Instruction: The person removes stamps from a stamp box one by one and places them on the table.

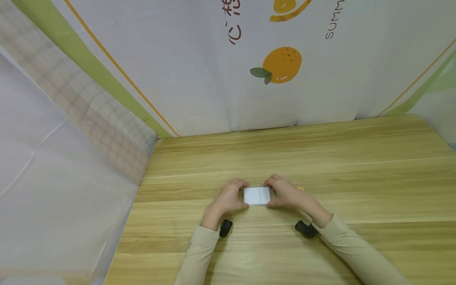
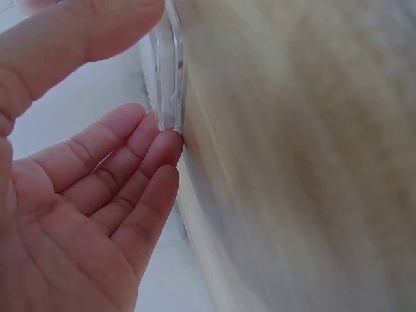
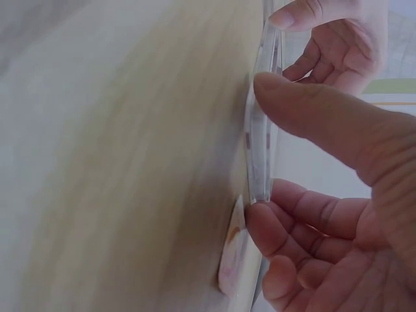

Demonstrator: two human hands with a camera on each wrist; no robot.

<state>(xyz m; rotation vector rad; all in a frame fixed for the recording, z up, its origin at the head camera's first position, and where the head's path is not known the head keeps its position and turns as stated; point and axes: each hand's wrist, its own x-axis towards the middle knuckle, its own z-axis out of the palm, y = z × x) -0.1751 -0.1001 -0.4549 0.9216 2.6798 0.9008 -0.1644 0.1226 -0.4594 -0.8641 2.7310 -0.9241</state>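
A flat rectangular clear plastic case (image 1: 252,196) with a white face and a thin line across it lies at the wooden table's middle. My left hand (image 1: 229,198) grips its left end, thumb at the near edge and fingers at the far edge. My right hand (image 1: 285,192) holds the right end the same way. In the left wrist view the left fingertips (image 2: 170,146) touch a corner of the case (image 2: 170,71). In the right wrist view the right thumb (image 3: 279,91) presses the near side of the case (image 3: 260,149), close above the tabletop.
A small flat piece with coloured print (image 3: 232,250) lies on the table beside the right hand, mostly hidden behind it in the head view. Black wrist mounts (image 1: 306,228) sit under both wrists. A printed white cloth (image 1: 206,79) hangs along the table's (image 1: 356,170) back and left edges.
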